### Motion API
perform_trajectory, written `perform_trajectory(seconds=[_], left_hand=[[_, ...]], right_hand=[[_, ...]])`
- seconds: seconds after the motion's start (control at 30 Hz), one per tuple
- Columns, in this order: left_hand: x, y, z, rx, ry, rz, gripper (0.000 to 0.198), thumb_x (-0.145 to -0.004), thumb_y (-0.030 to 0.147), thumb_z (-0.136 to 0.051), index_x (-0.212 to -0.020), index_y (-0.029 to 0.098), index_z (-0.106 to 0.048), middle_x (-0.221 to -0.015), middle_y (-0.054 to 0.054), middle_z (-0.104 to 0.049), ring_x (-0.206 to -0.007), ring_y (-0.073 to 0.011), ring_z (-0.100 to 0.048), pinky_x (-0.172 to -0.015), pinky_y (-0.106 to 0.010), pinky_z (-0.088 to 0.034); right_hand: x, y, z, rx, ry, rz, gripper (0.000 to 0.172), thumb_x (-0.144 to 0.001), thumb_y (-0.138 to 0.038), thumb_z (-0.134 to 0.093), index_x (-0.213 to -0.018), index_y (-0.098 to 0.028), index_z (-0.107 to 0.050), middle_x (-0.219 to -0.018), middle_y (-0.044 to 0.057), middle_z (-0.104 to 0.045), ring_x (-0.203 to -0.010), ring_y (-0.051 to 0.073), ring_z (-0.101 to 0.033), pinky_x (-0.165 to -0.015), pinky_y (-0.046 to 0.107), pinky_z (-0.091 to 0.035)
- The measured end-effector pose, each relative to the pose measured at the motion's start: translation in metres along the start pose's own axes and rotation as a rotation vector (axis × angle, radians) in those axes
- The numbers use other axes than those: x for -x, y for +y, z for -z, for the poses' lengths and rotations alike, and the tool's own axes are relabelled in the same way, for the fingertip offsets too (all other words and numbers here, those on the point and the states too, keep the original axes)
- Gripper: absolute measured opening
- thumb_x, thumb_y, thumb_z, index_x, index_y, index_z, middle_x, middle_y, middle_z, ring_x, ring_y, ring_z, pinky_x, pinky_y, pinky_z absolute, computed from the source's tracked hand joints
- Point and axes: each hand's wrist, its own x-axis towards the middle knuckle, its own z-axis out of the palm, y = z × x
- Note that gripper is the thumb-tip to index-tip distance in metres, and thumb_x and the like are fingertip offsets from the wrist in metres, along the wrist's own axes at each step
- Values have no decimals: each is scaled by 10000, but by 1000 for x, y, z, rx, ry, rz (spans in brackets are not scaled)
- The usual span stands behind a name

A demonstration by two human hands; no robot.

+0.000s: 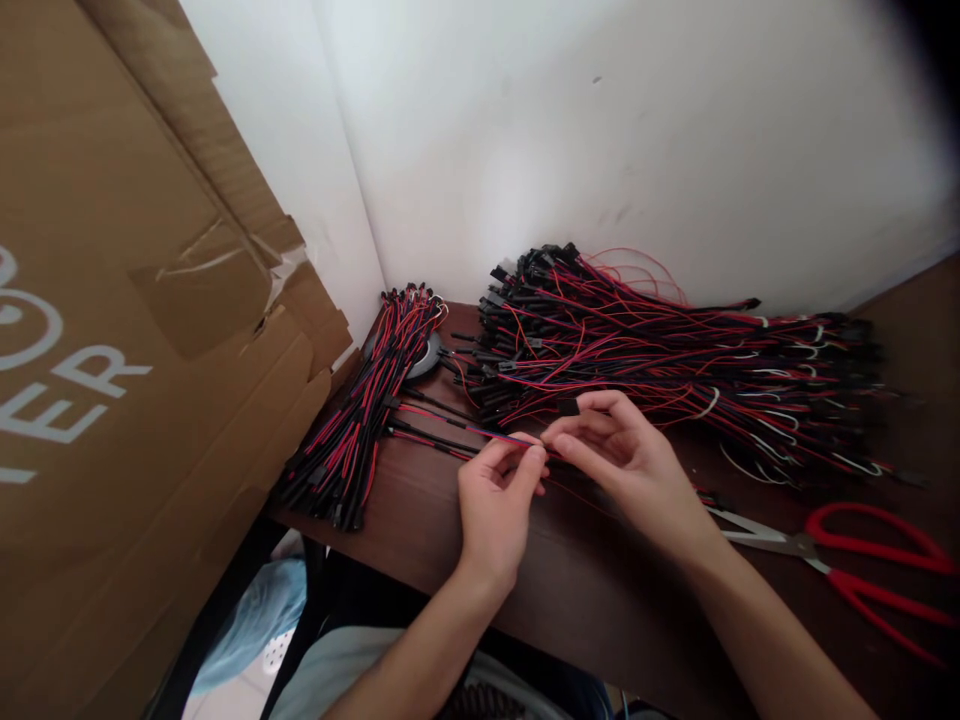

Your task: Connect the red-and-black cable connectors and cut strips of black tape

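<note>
My left hand (495,500): pinched on wires (499,434) trailing toward 9 o'clock | my right hand (637,455): fingertips meeting beside it, hold I can't make out | from my grip: bundle (367,410) 9 o'clock, pile (637,350) 2, scissors (804,545) 4

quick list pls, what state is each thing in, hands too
Left hand: pinching a thin red-and-blue cable
Right hand: fingertips at the cable's end, grip unclear
Red-handled metal scissors: open, lying flat
Large heap of red-and-black wires: lying down, partly bound with white ties
Smaller red-and-black wire pile: lying loosely gathered
Brown cardboard box with white lettering: clear tape wrinkled at one edge
</note>
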Motion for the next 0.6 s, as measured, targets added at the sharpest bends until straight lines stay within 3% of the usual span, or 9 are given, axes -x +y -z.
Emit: perform_trajectory(seconds=[0.13, 0.27, 0.43, 0.6], left_hand=[[0, -1, 0, 11, 14, -5, 121, -740, 233, -712, -805, 133, -695, -723, -17, -663, -634, -100, -600, -580, -194, -502], [-1, -1, 0, 44, 12, -3, 100, -740, 212, -712, -792, 130, -691, -717, -8, -667, -637, -95, -616, -619, -195, -532], [0, 0, -2, 66, 22, 15, 91, -747, 196, -704, -794, 119, -691, -721, -15, -686, -620, -101, -644, -634, -204, -554], [0, -2, -2, 69, 26, 11, 65, -751, 172, -691, -782, 116, -690, -692, -9, -683, -581, -88, -629, -622, -194, -554]], right_hand=[[0, -5, 3, 61, 32, 8, 255, -806, -457, -680, -810, -217, -595, -925, 52, -689, -902, 190, -664, -850, 335, -555], [-1, -6, 4, 82, 3, 31, 250, -782, -442, -703, -738, -207, -631, -893, 49, -672, -863, 185, -642, -802, 311, -554], [-1, -2, 6, 157, -97, 56, 196, -829, -388, -668, -788, -198, -641, -825, 33, -637, -770, 159, -602, -698, 265, -510], [2, -3, 9, 279, -154, 103, 159, -887, -340, -611, -806, -204, -634, -832, 21, -628, -780, 149, -589, -714, 258, -476]])
